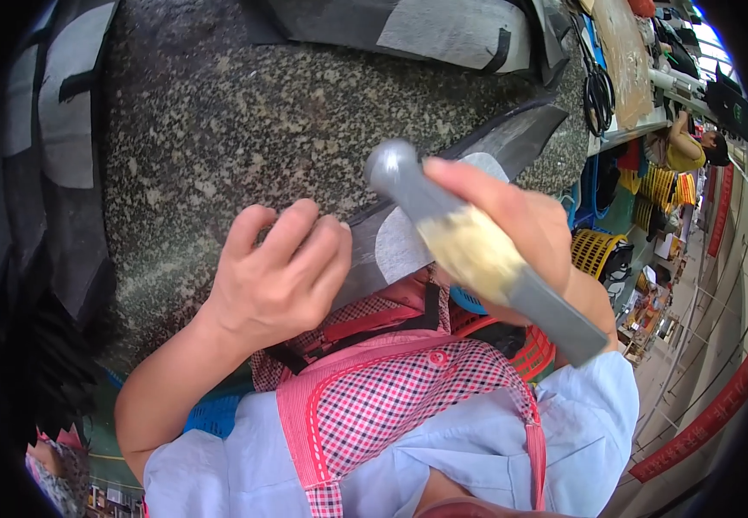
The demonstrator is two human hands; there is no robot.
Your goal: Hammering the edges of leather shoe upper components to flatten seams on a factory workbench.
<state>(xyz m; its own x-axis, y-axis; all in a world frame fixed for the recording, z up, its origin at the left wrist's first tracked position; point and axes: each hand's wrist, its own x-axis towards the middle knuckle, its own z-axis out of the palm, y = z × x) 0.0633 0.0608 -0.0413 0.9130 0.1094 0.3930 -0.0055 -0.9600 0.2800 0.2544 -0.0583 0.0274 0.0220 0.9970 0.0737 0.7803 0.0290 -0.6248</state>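
A hammer point(473, 246) is raised close to the camera in my right hand point(520, 211), whose fingers are closed around it. Its metal head has a rounded end at the upper left and a flat-faced end at the lower right, with a yellowish middle. Below the hammer, a dark leather-like strip point(525, 142) with pale grey patches lies slantwise along the near edge of the stone worktop point(210, 112). My left hand point(274, 272) rests at the strip's left end, fingers curled in on it. The fingertips are partly hidden, and the hammer covers part of the strip.
More dark pieces with pale patches lie at the far edge point(451, 30) and hang along the left side point(72, 112). A black cable coil point(598, 99) hangs at the right. Beyond are a yellow basket point(594, 250), a red basket point(533, 354) and a person in yellow point(684, 151).
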